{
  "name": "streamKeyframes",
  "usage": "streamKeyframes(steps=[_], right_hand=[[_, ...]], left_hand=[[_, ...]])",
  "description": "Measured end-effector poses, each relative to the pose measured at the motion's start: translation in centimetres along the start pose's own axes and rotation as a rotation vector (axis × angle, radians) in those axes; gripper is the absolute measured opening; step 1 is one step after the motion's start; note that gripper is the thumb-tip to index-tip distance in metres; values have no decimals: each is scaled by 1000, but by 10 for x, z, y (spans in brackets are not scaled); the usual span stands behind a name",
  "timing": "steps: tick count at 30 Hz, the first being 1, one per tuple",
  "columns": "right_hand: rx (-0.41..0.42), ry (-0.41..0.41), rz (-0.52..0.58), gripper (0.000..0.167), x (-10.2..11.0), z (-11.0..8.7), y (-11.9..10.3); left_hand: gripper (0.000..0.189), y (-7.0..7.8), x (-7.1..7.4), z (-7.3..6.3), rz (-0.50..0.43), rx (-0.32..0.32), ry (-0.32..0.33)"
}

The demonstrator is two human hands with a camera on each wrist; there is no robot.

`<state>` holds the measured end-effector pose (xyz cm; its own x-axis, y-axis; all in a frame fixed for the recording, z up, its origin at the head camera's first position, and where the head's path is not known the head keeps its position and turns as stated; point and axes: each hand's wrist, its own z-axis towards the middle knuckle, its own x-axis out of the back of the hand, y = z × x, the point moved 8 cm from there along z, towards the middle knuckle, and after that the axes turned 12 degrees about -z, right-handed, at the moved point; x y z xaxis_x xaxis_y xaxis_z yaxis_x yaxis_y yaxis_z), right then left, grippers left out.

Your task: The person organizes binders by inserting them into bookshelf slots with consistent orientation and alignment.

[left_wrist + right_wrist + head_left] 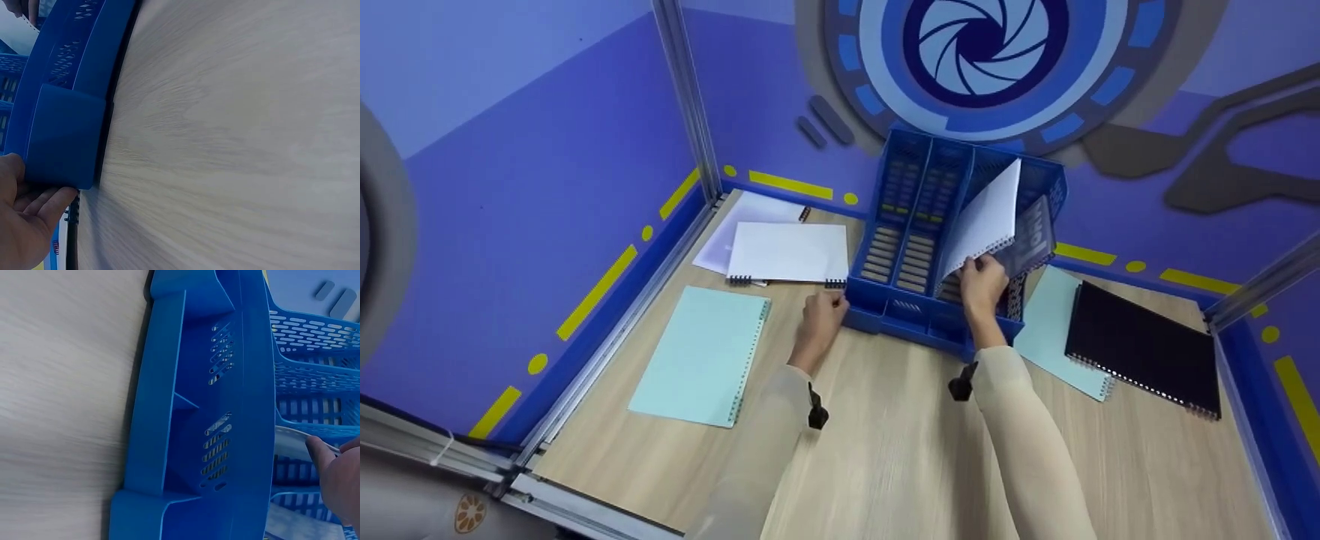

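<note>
A blue file organizer (862,319) with several upright compartments stands against the back wall. My left hand (819,322) grips its front left corner, and in the left wrist view fingertips (62,199) lie along the corner's side. My right hand (984,289) pinches the spiral-bound lower edge of a white notebook (988,214), tilted inside a right-hand compartment. In the right wrist view the white notebook (292,441) shows as a thin edge between thumb and finger. Beside it, a dark notebook with pale lettering (1035,236) leans in the rightmost compartment.
Left of the organizer lie a white spiral notebook (787,251), a pale purple one (720,244) partly under it, and a mint notebook (697,356). On the right, a black spiral notebook (1147,349) overlaps another mint notebook (1054,334). Walls enclose the wooden table (877,450).
</note>
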<state>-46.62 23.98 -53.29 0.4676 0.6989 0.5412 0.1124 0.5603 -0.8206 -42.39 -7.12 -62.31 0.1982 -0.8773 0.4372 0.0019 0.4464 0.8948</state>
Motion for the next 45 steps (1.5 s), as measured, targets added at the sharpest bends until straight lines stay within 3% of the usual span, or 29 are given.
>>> streamKeyframes(steps=[9,16,30,39,45], right_hand=[[24,-42,-14,22,1,3,-3],[43,-27,-68,21,5,2,3],[42,-138,84,36,4,-7,15],[39,-141,16,35,6,-5,14],[7,-91,-55,27,7,-1,16]], left_hand=[[28,0,-2,-1,-21,-7,-15],[32,0,0,-2,-23,-9,-12],[30,-3,0,-2,-50,28,-11],[27,-2,1,1,-45,28,-23],[31,0,0,0,-24,3,-21]])
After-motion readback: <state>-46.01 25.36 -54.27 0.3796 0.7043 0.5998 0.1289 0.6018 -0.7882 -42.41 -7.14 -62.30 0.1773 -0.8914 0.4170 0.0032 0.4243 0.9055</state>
